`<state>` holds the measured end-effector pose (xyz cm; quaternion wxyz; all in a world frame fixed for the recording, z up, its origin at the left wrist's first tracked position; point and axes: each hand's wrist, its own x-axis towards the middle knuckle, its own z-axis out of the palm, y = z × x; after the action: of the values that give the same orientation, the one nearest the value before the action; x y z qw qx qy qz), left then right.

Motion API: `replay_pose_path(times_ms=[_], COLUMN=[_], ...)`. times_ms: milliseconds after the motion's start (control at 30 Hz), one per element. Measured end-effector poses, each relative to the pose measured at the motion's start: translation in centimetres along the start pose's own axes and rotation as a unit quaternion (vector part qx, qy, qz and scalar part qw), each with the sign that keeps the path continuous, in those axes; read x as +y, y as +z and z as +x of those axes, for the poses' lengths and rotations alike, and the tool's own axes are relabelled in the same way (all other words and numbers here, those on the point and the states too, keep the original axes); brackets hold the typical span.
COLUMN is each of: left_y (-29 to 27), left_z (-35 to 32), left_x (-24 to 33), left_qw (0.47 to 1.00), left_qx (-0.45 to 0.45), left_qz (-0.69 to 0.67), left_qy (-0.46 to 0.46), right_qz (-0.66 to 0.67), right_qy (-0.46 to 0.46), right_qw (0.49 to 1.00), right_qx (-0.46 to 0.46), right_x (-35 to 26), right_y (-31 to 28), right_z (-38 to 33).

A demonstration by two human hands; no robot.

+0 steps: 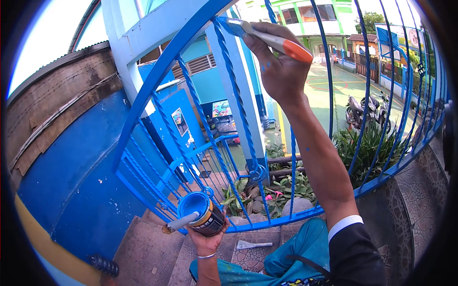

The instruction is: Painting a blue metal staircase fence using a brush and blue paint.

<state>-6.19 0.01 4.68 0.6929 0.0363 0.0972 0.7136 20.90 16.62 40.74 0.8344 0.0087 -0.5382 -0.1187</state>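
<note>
My right hand (pixel 282 74) is raised and closed around a paintbrush (pixel 276 42) with a pale handle and an orange end. Its blue-coated bristles meet the blue metal railing (pixel 168 59) near the top of a twisted bar. Lower down, my left hand (pixel 206 242) grips a dark-labelled paint can (pixel 213 223), open at the top and tilted, with blue paint inside. Across its rim lies a greyish, stick-like tool (pixel 183 221) with a brownish outer end; its kind is unclear. Blue specks dot my right hand and forearm.
Stone-patterned steps (pixel 157 243) run below the railing, where a pale flat brush (pixel 253 244) lies. Beyond the bars are plants (pixel 360 152), rocks (pixel 298 206) and a parked motorcycle (pixel 367 112). A blue wall (pixel 86 176) rises at left, near a dark ridged object (pixel 104 265).
</note>
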Motion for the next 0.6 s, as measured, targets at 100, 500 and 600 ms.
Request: replay_pose_path(times_ms=[100,500,600], left_y=[0.1,-0.4,-0.4], left_z=[0.3,0.5,0.5], left_x=[0.0,0.2,0.2], left_qw=[1.000,1.000,1.000], left_qx=[0.004,0.015,0.010], left_qz=[-0.003,0.013,0.014], left_qy=[0.001,0.001,0.006], right_qz=[-0.020,0.019,-0.088], right_qy=[-0.021,0.289,0.278], right_qw=[0.999,0.957,0.957], right_qx=[-0.031,0.018,-0.013], right_x=[0.9,-4.2,-4.8], right_y=[0.5,-7.1,-5.3], right_z=[0.5,-8.5,-5.0])
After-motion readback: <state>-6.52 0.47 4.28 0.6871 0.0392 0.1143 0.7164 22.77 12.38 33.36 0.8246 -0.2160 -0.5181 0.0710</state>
